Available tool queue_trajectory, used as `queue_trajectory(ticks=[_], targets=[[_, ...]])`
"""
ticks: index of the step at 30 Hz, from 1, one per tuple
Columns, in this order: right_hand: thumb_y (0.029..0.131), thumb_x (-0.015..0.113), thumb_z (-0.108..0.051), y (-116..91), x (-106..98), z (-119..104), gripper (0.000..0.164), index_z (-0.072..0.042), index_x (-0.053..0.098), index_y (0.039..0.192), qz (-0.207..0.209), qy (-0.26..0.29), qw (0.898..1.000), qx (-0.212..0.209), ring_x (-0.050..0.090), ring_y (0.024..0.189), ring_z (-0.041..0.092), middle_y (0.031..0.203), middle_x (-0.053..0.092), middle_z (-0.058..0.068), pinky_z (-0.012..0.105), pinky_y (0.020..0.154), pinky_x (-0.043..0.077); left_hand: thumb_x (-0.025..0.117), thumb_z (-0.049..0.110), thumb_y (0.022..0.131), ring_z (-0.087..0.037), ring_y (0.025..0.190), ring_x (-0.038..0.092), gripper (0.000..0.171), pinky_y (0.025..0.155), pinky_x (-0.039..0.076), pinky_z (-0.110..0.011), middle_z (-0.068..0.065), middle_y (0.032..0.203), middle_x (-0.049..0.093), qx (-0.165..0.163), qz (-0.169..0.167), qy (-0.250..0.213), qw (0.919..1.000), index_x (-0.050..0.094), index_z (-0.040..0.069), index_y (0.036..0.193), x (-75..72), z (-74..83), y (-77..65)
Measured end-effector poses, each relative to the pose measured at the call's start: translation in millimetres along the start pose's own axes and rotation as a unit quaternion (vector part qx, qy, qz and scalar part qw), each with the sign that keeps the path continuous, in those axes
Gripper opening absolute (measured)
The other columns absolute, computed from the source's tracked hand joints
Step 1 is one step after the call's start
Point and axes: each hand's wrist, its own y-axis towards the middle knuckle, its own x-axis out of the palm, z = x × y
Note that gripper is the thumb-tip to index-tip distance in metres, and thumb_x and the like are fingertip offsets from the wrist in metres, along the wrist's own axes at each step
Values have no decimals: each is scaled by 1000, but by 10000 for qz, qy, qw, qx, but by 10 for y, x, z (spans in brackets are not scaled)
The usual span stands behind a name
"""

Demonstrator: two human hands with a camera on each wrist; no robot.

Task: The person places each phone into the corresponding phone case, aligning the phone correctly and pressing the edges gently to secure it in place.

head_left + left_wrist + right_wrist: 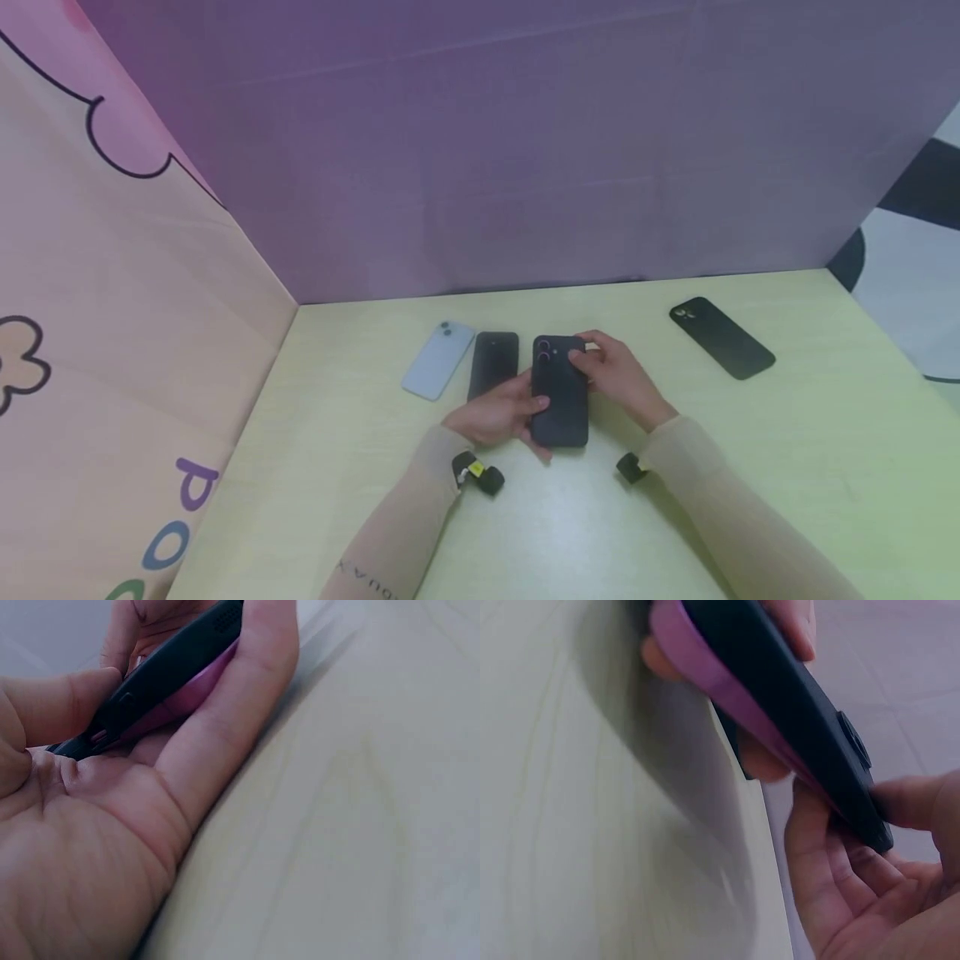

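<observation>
Both hands hold a black phone case (562,400), its back with the camera openings facing up, above the pale wooden table. In the right wrist view a pink phone (720,682) shows under the case, its edge standing apart from the case at one end. My left hand (495,412) grips the lower left part, thumb on the back and fingers underneath. The upper right corner is pinched by my right hand (618,375), with its thumb beside the camera end. From the left wrist view, a pink strip of the phone (176,701) lies between case and fingers.
A light blue phone (438,361) lies to the left, and a dark phone-shaped item (495,360) sits next to it, partly behind my left hand. Farther right is a black phone-shaped piece (722,337) with camera openings. A purple panel (525,167) stands along the table's back edge.
</observation>
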Motion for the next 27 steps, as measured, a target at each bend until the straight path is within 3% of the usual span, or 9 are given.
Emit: queue_trajectory(ticks=[5, 10, 17, 22, 27], targets=[[104, 59, -28, -2, 41, -11, 43, -4, 51, 138, -286, -137, 9994, 125, 73, 106, 28, 130, 68, 24, 39, 91, 61, 38, 11, 109, -47, 138, 50, 62, 84, 59, -66, -14, 166, 31, 25, -48, -116, 9999, 19, 36, 162, -1, 8, 1], [103, 59, -32, -8, 56, -1, 44, -2, 55, 135, -418, -459, 9980, 111, 68, 110, 30, 128, 68, 24, 46, 96, 57, 38, 6, 108, -49, 140, 47, 67, 85, 59, -65, -14, 167, 29, 62, -50, -217, 9997, 18, 42, 162, -2, 10, -2], [104, 59, -33, 14, 60, 21, 33, -2, 64, 112, -569, -846, 9947, -125, 59, 82, 20, 94, 72, 9, 29, 74, 49, 39, 2, 107, -48, 141, 46, 73, 86, 60, -61, -14, 167, 29, 199, -34, -312, 9993, 19, 48, 160, -24, -11, -2], [103, 60, -31, 11, 54, 35, 30, -3, 64, 109, -475, -748, 9960, -140, 60, 79, 19, 92, 73, 9, 29, 72, 51, 40, 1, 106, -47, 141, 47, 74, 86, 61, -59, -15, 166, 31, 254, -64, -332, 9991, 19, 47, 160, -32, -17, 5], [103, 61, -31, 14, 40, 35, 30, -2, 64, 112, -317, -550, 9979, -93, 62, 82, 21, 95, 73, 11, 30, 73, 52, 42, 2, 106, -44, 139, 51, 67, 87, 63, -51, -18, 163, 36, 251, 68, -267, 9993, 23, 34, 163, -41, -31, 20]])
